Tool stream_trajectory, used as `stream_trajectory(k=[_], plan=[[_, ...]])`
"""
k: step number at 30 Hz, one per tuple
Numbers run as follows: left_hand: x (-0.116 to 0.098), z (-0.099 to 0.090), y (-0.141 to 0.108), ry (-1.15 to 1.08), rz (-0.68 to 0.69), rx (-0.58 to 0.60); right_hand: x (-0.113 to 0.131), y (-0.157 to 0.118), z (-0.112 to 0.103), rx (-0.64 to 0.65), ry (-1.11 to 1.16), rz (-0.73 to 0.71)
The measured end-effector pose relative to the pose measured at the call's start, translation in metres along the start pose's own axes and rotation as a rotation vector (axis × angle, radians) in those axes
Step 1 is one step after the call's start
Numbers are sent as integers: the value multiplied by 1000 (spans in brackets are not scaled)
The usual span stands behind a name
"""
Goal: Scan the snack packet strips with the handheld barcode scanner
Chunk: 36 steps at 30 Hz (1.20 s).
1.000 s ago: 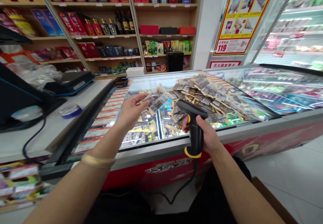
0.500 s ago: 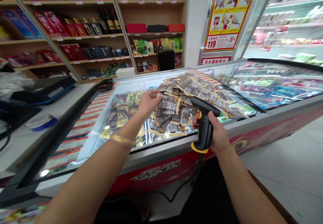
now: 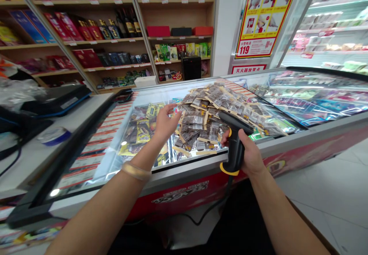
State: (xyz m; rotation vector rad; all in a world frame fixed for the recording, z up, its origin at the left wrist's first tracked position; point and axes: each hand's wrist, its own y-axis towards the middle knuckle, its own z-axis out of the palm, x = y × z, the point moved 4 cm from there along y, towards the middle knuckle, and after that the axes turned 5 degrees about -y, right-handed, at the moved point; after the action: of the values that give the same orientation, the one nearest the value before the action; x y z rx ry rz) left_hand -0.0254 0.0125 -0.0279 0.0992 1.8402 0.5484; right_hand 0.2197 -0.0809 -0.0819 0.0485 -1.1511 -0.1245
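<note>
A black barcode scanner with yellow trim (image 3: 235,153) is gripped in my right hand (image 3: 250,156), its head tilted over the front edge of the freezer. Many small clear packets of brown food (image 3: 214,132) lie in a heap on the glass lid. At the heap's left side hovers my left hand (image 3: 166,122), thumb and fingers apart, with nothing visible in it. A gold-coloured bangle (image 3: 136,170) circles that wrist. From the scanner's handle a dark cable (image 3: 211,209) hangs down and loops to the left.
The glass-topped chest freezer (image 3: 184,176) spans the view, with yellow ice-cream packs (image 3: 143,130) inside. To the left, a counter (image 3: 31,166) carries a roll of tape (image 3: 54,136) and a black device (image 3: 61,97). Shelves of boxes and bottles (image 3: 126,23) stand behind.
My left hand has drawn slightly left from the packets, and its fingers have spread a little. The camera view has shifted slightly; my right hand still holds the barcode scanner.
</note>
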Motion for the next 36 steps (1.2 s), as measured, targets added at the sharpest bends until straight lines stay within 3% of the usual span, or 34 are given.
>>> stream_trajectory(k=[3, 7, 11, 14, 20, 27, 36], plan=[[-5, -34, -16, -81, 14, -69, -2, -4, 10, 14, -6, -11], [0, -81, -48, -117, -29, -151, -7, -9, 38, 107, -36, -26], [16, -108, -81, -47, -128, -144, -18, -12, 68, 267, -66, -35], [25, -110, -97, 12, -157, -52, -27, -13, 79, 348, -80, -21], [29, -101, -101, 118, -110, 100, -34, -13, 82, 341, -169, -11], [23, -104, -99, 173, -15, 26, -29, -13, 85, 304, -198, -37], [25, -103, -97, 209, 9, 34, -32, -10, 83, 293, -144, 7]])
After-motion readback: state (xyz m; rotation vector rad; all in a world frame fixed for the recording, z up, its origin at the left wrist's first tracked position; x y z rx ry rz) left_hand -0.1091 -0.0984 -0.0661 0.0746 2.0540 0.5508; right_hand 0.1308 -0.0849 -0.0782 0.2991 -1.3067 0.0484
